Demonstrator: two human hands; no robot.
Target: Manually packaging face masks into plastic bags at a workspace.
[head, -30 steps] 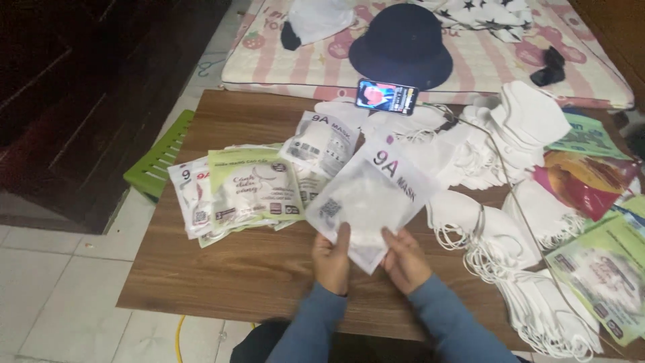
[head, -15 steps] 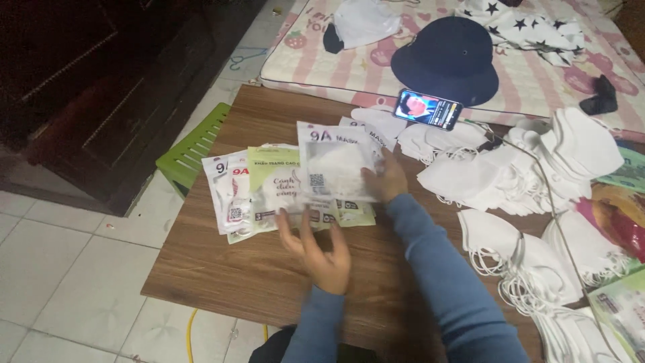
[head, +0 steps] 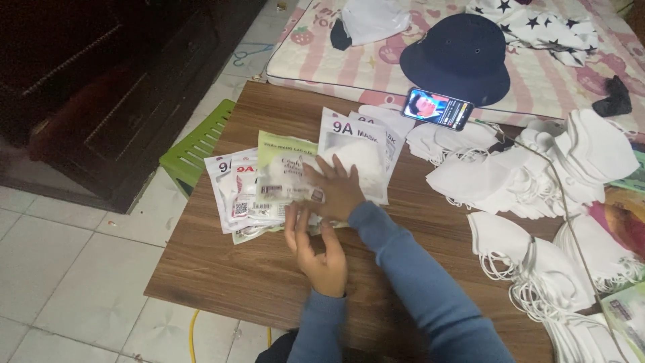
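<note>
Nearest me, my left hand (head: 321, 250) lies palm-up on the wooden table (head: 222, 269), fingers spread loosely, tips under the edge of the packet stack (head: 269, 191). Beyond it, my right hand (head: 339, 188), half a second ago holding a mask packet, now presses flat and open on the top packet (head: 353, 154). Farther right lie loose white masks (head: 510, 181).

packets (head: 295, 181) left on table (head: 222, 269), loose masks (head: 531, 181) right, phone (head: 438, 108) behind

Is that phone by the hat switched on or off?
On. The phone lies flat at the table's far edge, its screen lit with a colourful picture, beside the dark hat.
</note>
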